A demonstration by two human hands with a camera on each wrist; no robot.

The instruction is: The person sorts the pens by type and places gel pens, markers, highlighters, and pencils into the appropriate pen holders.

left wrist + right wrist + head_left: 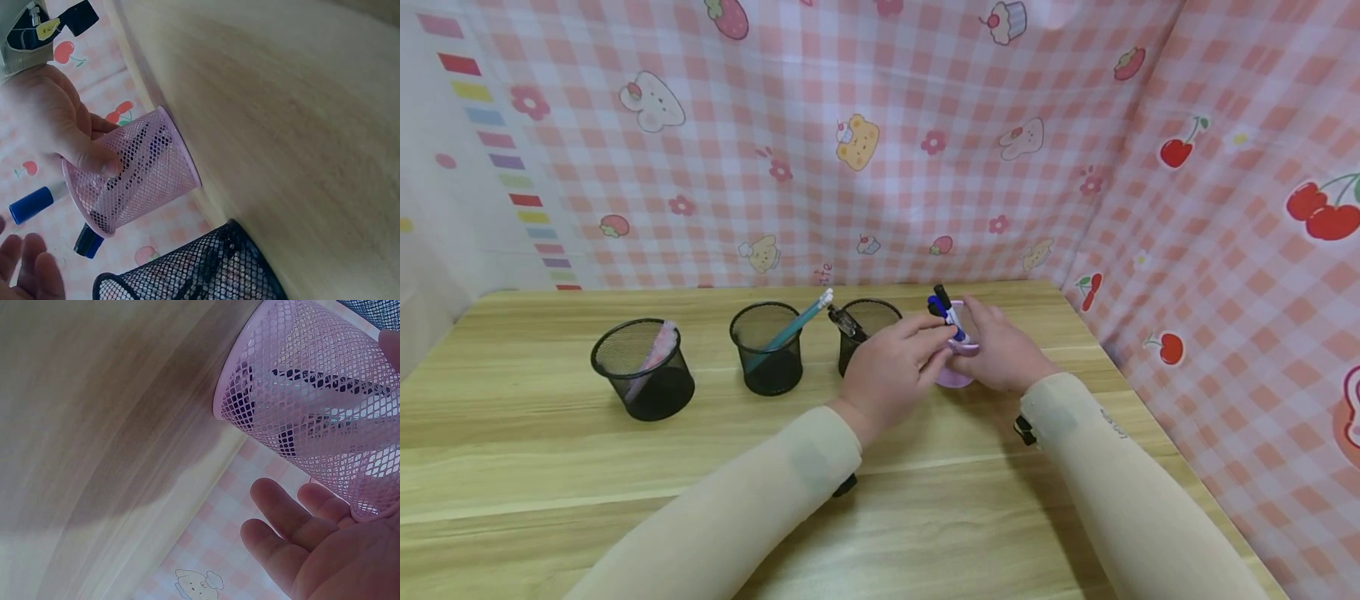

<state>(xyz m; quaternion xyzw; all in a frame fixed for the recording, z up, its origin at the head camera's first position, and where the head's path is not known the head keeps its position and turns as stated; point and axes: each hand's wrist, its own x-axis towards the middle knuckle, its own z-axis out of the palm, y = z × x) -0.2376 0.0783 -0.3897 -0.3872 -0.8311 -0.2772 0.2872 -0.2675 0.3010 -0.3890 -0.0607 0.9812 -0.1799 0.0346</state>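
My right hand grips a pink mesh pen holder at the right of the table, thumb on its near side and the other fingers around the far side. Markers with black and blue caps stick up from it, among them a blue-capped marker. More dark marker parts show through the mesh in the right wrist view. Beside the rim is my left hand, its fingers loosely bent and apart from the blue cap in the left wrist view. It holds nothing there.
Left of the pink holder stand three black mesh holders: one with a black clip-like item, one with teal pencils, one with a pink item. A checked cloth hangs behind and along the right edge.
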